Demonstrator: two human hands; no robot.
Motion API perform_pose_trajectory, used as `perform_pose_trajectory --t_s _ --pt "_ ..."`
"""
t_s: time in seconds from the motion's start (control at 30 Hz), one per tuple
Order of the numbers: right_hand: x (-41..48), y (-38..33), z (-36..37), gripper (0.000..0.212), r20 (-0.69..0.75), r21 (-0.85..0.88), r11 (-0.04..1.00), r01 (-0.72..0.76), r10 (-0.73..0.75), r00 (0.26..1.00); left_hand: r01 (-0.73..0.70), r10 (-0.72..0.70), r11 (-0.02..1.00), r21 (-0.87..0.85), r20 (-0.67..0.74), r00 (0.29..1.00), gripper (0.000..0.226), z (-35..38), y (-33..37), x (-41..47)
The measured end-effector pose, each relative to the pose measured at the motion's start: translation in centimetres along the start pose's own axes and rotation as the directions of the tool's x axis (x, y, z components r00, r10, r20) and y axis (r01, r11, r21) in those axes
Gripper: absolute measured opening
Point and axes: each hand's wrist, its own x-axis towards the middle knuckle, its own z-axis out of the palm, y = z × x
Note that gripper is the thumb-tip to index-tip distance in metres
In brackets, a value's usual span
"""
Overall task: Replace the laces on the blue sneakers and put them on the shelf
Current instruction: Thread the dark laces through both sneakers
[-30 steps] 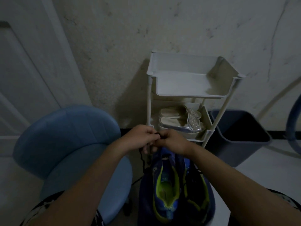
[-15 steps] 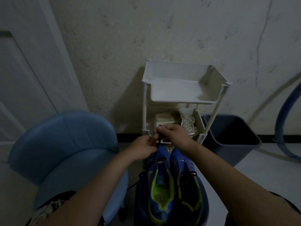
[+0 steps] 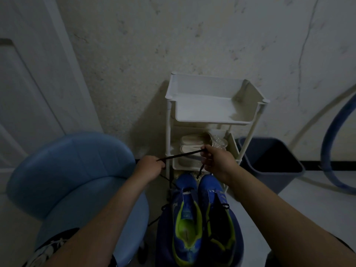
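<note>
Black shoelace (image 3: 181,155) stretches taut between two hands held apart. The left hand (image 3: 149,167) grips one end in curled fingers; the right hand (image 3: 215,162) pinches it higher up, and a strand drops from there toward the shoes. The pair of blue sneakers with yellow-green lining (image 3: 185,218) sits side by side below the hands, toes toward the white plastic tiered shelf (image 3: 212,120). Pale sandals (image 3: 192,143) lie on its lower tier. A round blue padded chair (image 3: 67,170) stands left, a dark grey bin (image 3: 269,160) right.

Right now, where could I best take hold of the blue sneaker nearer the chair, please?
Take the blue sneaker by its heel collar, coming from above: the yellow-lined mouth gapes upward, and the other sneaker lies against its other side.
</note>
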Motion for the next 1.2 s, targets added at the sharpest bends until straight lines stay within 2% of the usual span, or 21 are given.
perform_pose_trajectory --t_s 0.03,0.1,0.17,0.2,0.23,0.3,0.37,0.43,0.47,0.5,0.57,0.63,0.73,0.8,0.9,1.0,1.03,1.07,1.1,1.17,1.2 --pt "0.1 0.0 -0.1 0.021 0.000 0.029 1.000 -0.011 0.011 1.000 0.049 -0.055 0.984 0.170 0.031 0.998 0.019 -0.5 -0.5 0.4" --pt "0.1 0.0 -0.2 0.018 0.002 0.065 0.998 -0.020 0.020 1.000 0.097 -0.169 0.853 0.512 0.097 0.981 0.019 -1.3 -1.1 0.0" --pt "0.0 0.2 0.0 0.011 0.000 0.031 0.999 -0.012 0.012 1.000 -0.009 -0.145 0.748 0.664 0.176 0.974 0.022 -1.5 -1.5 -0.5" --pt "-0.2 0.3 0.2 0.010 0.006 -0.016 1.000 -0.003 0.003 1.000 -0.113 -0.040 0.770 0.628 0.225 0.974 0.037 -1.2 -1.5 -0.8" --pt "-0.4 0.6 0.5 0.011 0.023 -0.071 0.997 0.008 -0.006 1.000 -0.221 0.100 0.848 0.482 0.263 0.960 0.052 -0.8 -1.1 -1.3" --pt "-0.8 1.1 1.0 0.014 0.094 -0.163 0.986 0.022 -0.007 0.996 -0.326 0.301 0.944 0.056 0.264 0.917 0.071 0.4 0.8 -3.0" --pt "-1.2 1.5 1.6 0.010 0.186 -0.244 0.969 0.045 0.001 0.983 -0.318 0.357 0.929 -0.189 0.226 0.906 0.064 1.6 2.7 -3.9" --pt "-1.3 1.6 2.1 0.013 0.239 -0.277 0.959 0.059 0.009 0.971 -0.330 0.376 0.911 -0.246 0.171 0.911 0.033 2.0 3.5 -4.1" --pt "-1.3 1.6 2.3 0.016 0.250 -0.266 0.963 0.050 0.018 0.968 -0.349 0.382 0.913 -0.213 0.143 0.913 0.015 1.7 3.6 -4.2" --pt "-1.3 1.5 2.3 0.016 0.257 -0.235 0.971 0.027 0.035 0.966 -0.374 0.393 0.915 -0.155 0.121 0.912 0.013 1.3 3.4 -4.1" --pt "-1.2 1.2 2.2 0.012 0.261 -0.127 0.991 -0.042 0.074 0.962 -0.370 0.370 0.929 -0.022 0.101 0.923 0.024 0.5 2.9 -3.6" --pt "-1.1 0.8 1.9 0.008 0.247 -0.039 0.997 -0.068 0.075 0.966 -0.309 0.304 0.949 0.059 0.082 0.949 0.024 -0.3 2.3 -3.1" --pt "-0.5 0.5 1.2 0.009 0.185 -0.007 0.998 -0.067 0.067 0.980 -0.181 0.188 0.954 0.238 -0.006 0.982 0.022 -1.6 0.9 -1.7" --pt "-0.2 0.4 0.8 0.013 0.153 -0.002 0.998 -0.066 0.065 0.986 -0.103 0.130 0.926 0.364 -0.052 0.990 0.021 -2.3 -0.5 -0.4" --pt "-0.2 0.5 0.5 0.018 0.132 -0.036 0.998 -0.058 0.062 0.989 -0.004 0.028 0.812 0.583 -0.032 0.999 0.020 -3.0 -2.2 1.3" --pt "-0.6 0.7 0.6 0.022 0.149 -0.130 0.991 -0.020 0.039 0.988 0.087 -0.082 0.753 0.653 -0.039 0.996 0.011 -3.4 -2.8 1.9" --pt "-0.7 0.8 0.7 0.023 0.164 -0.163 0.987 -0.002 0.029 0.986 0.068 -0.066 0.732 0.677 -0.029 0.997 0.011 -3.3 -2.6 1.7" --pt "-0.8 1.0 0.9 0.022 0.174 -0.201 0.979 0.017 0.019 0.984 -0.008 0.011 0.741 0.672 -0.001 1.000 0.013 -3.0 -2.3 1.2" --pt "-0.9 1.1 1.0 0.023 0.186 -0.240 0.970 0.035 0.011 0.983 -0.122 0.128 0.799 0.589 0.033 0.991 0.020 -2.4 -1.9 0.8" --pt "-1.0 1.5 1.4 0.022 0.239 -0.304 0.949 0.080 -0.005 0.971 -0.317 0.301 0.932 0.174 0.116 0.947 0.047 -0.8 0.1 -1.0" --pt "-1.0 1.7 1.5 0.019 0.284 -0.321 0.942 0.101 -0.006 0.959 -0.335 0.335 0.942 -0.028 0.165 0.928 0.059 0.0 1.3 -2.0"
